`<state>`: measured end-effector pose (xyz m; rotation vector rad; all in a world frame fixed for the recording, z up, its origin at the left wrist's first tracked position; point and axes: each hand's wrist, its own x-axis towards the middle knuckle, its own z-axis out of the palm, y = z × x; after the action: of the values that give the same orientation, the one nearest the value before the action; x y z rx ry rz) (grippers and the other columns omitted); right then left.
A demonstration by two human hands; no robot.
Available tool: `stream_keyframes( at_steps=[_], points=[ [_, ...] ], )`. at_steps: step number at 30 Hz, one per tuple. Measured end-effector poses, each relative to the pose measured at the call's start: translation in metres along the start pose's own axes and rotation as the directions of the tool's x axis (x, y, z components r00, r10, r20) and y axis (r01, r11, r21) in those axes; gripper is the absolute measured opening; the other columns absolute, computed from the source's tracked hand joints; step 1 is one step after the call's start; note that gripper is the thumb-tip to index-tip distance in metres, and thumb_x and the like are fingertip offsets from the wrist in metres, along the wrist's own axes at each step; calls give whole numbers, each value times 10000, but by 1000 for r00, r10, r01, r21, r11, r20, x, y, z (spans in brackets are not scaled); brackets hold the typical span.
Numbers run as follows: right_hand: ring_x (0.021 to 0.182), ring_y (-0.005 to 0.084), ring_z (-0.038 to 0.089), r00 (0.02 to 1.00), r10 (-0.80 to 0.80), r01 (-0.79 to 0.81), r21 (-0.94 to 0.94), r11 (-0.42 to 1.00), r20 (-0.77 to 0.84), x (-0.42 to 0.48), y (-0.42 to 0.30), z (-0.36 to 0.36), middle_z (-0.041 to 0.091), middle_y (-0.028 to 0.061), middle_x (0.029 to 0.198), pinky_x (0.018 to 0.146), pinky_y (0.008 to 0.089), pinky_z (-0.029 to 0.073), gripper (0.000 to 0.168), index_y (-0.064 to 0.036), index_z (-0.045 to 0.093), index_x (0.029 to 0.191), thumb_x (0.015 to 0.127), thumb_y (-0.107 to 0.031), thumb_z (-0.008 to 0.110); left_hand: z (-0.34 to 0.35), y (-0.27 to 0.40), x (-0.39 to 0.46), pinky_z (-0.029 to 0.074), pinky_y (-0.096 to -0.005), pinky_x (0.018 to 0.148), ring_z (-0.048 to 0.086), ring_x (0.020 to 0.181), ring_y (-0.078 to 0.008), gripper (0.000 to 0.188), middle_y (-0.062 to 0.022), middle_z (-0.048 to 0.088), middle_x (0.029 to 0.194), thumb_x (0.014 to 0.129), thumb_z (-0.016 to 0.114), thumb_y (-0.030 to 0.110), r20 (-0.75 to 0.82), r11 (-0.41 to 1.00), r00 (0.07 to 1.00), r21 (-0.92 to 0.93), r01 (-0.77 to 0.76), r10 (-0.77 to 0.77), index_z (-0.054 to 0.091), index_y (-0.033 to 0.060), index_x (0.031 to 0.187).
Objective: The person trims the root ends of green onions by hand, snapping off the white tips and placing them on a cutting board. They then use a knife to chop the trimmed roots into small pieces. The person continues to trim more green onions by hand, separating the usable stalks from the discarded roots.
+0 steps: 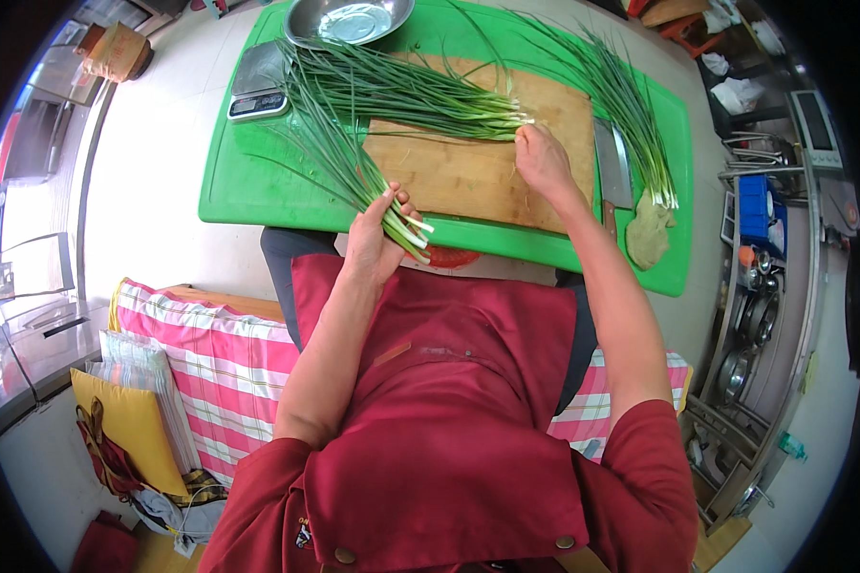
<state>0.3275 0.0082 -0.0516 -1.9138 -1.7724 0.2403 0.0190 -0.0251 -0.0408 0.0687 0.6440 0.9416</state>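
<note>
My left hand grips a small bunch of thin scallions near its white ends, above the table's front edge, with the green tops fanning away to the upper left. At the white ends of a larger scallion pile, my right hand has its fingers closed on a stalk end; the fingertips are partly hidden. That pile lies across a wooden cutting board, its green tops reaching past the board's left side. Right of the board rests a cleaver, blade flat, handle towards me.
The green tabletop also carries a digital scale, a steel bowl, another scallion bunch and a crumpled greenish cloth. A red plastic container shows below the front edge. Metal shelving with pans stands at right.
</note>
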Motion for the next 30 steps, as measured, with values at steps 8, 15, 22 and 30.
stream_keyframes(
  at_steps=[8, 15, 22, 30],
  points=[
    [888, 443, 638, 936, 330, -306, -176, 935, 125, 12, -2, 19, 647, 225, 904, 828, 543, 509, 200, -38, 594, 1049, 951, -187, 505, -10, 1, -3, 358, -230, 559, 374, 617, -65, 98, 41, 414, 769, 1012, 602, 127, 10, 995, 997, -70, 73, -73, 563, 67, 1079],
    [804, 426, 642, 903, -166, 210, -69, 975, 397, -27, -57, -29, 659, 200, 852, 760, 506, 520, 173, -37, 669, 922, 866, -183, 594, -8, -7, 1, 410, -240, 568, 455, 647, -87, 186, 28, 451, 758, 1002, 643, 168, -84, 997, 996, 62, 42, -37, 601, 42, 1132],
    [801, 406, 638, 885, -144, 48, 222, 974, 442, -77, -114, -24, 646, 192, 843, 731, 486, 507, 180, 0, 661, 836, 834, -177, 632, 6, -20, 12, 453, -251, 564, 569, 744, -130, 183, -24, 589, 858, 964, 710, 184, -169, 985, 985, 172, -4, 33, 590, 54, 1015],
    [594, 64, 483, 517, -22, -824, 504, 257, 856, -70, -103, 11, 529, -42, 685, 457, 236, 350, 386, -34, 654, 926, 1027, -391, 546, -4, -11, 8, 449, -258, 544, 579, 716, -139, 127, -43, 605, 842, 932, 697, 114, -150, 971, 987, 237, -17, 54, 593, 66, 986]
  ],
)
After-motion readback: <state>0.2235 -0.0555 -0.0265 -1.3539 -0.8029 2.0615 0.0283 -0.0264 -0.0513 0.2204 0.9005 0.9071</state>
